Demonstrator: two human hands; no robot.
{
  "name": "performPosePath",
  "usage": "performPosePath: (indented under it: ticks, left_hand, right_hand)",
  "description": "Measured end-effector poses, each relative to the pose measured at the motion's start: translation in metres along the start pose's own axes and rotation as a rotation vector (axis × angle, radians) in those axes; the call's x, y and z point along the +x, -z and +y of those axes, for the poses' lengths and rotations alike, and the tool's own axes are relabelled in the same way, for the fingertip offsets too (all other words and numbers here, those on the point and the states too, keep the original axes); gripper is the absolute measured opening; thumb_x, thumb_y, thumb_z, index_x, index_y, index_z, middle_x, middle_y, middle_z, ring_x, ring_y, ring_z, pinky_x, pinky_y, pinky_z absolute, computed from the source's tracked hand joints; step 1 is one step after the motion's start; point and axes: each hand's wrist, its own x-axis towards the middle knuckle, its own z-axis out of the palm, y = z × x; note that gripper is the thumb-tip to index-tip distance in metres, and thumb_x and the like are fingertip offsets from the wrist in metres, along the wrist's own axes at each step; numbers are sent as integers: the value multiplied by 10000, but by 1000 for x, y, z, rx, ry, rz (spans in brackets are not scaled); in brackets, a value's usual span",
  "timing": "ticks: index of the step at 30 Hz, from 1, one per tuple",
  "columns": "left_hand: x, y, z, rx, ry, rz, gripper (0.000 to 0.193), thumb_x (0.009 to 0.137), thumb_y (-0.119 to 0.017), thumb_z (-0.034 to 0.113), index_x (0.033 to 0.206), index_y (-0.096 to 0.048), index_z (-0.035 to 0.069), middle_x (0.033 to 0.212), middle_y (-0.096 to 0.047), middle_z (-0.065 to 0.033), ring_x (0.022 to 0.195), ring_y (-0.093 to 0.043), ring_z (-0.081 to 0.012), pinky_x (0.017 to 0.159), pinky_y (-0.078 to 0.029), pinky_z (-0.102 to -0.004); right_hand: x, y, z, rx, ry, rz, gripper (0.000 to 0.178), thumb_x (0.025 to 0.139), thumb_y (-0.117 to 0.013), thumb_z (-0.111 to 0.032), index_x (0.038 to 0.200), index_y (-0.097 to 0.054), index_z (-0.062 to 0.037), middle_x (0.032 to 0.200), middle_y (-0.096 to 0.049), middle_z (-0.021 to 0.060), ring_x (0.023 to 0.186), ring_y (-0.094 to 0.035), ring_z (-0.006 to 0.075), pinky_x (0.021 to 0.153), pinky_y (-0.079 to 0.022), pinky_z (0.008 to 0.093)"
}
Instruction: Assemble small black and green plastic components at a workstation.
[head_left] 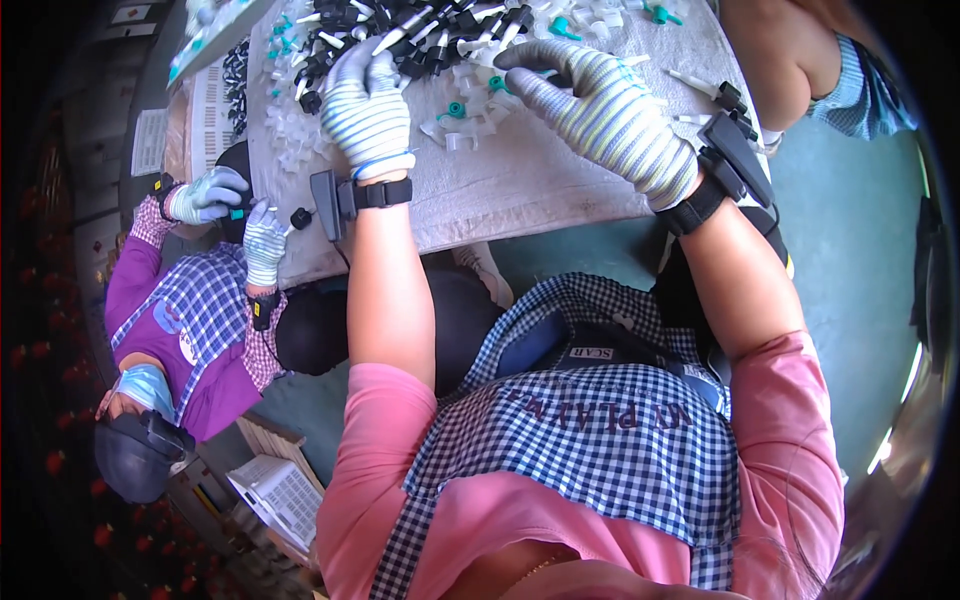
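Observation:
My left hand [368, 115], in a white striped knit glove with grey fingers, reaches over the near edge of a pile of black plastic caps with white nozzle tips [425, 50]. Its fingers are stretched forward against the black pieces; I see nothing clearly held. My right hand [605, 115], gloved the same way, hovers over the table with its thumb and forefinger apart and curved. A small teal plastic piece [498, 85] lies just by those fingertips. Between the hands, translucent white plastic pieces [465, 130] and another teal piece [456, 109] lie scattered.
A pale cloth covers the table [560, 200]. More black caps with nozzles [730, 97] lie at its right edge. To the left, a co-worker's gloved hands [235, 215] handle a small part at the table edge. Another person's bare arm [765, 60] is at the far right.

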Motion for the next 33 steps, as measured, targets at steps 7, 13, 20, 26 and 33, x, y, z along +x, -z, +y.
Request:
performPosePath:
  ticks: [7, 13, 20, 26, 33]
  left_hand:
    - [-37, -14, 34, 11, -340, -87, 191, 886, -672, 24, 1070, -717, 50, 1124, -671, -82, 1011, -648, -199, 943, -507, -327]
    - [-56, -26, 56, 29, -597, -360, 209, 809, -731, 52, 1015, -730, 85, 1065, -684, -107, 945, -675, -262, 844, -539, -354]
    - [-37, 10, 37, 211, 55, -431, 138, 873, -703, 125, 977, -729, 37, 867, -677, -89, 730, -639, -175, 669, -517, -306]
    - [-51, -7, 45, 469, -337, -579, 444, 774, -774, 194, 1190, -657, 89, 1150, -634, -147, 926, -647, -309, 815, -533, -399]
    - [-55, -10, 35, 643, -352, -707, 438, 760, -765, 200, 1173, -661, 96, 1155, -616, -178, 1043, -600, -374, 916, -496, -441]
  right_hand:
    - [1, -24, 20, 864, -110, -242, 478, 969, -620, -383, 1355, -548, -111, 1180, -660, 57, 1081, -621, 171, 949, -487, 355]
    - [12, -33, 14, 1346, -499, -31, 323, 942, -663, -383, 1121, -647, -115, 1034, -670, 15, 927, -637, 137, 880, -530, 329]
    - [15, -14, 8, 783, -469, -146, 429, 954, -622, -449, 1130, -646, -59, 953, -703, 44, 895, -676, 118, 800, -551, 277]
    - [5, -27, 24, 419, -391, -136, 409, 988, -591, -375, 1210, -600, -31, 893, -691, 42, 832, -670, 108, 762, -551, 260]
    - [1, -24, 24, 356, -350, -109, 393, 1020, -518, -380, 1241, -584, -62, 783, -664, 59, 684, -638, 160, 628, -506, 291]
